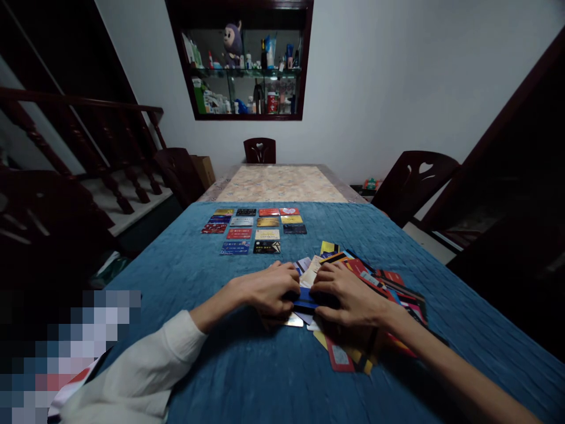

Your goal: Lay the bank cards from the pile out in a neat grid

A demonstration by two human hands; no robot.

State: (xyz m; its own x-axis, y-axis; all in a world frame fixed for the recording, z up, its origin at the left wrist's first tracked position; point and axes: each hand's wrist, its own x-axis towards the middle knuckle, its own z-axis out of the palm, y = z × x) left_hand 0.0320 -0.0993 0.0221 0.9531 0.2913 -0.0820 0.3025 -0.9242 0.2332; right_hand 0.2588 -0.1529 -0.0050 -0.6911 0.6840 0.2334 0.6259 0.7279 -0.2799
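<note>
A loose pile of colourful plastic cards (353, 344) spreads over the blue cloth in front of me. A blue card (305, 299) lies across the pile's left part, between my hands. My left hand (276, 288) has its fingers curled round the card's left end, with a pale card edge (293, 321) showing beneath. At the right end, my right hand (346, 294) holds the same card between thumb and bent fingers, resting over the pile. Whether more cards are stacked under the blue one is hidden. Beyond my hands, several cards (239, 234) lie face up in short columns.
A blue cloth (189, 365) covers the near table, and a patterned tabletop (282, 182) continues behind it. Dark wooden chairs (415, 182) stand around. A banister (88, 141) runs along the left, and a wall cabinet (247, 70) holds bottles and a plush toy (232, 44).
</note>
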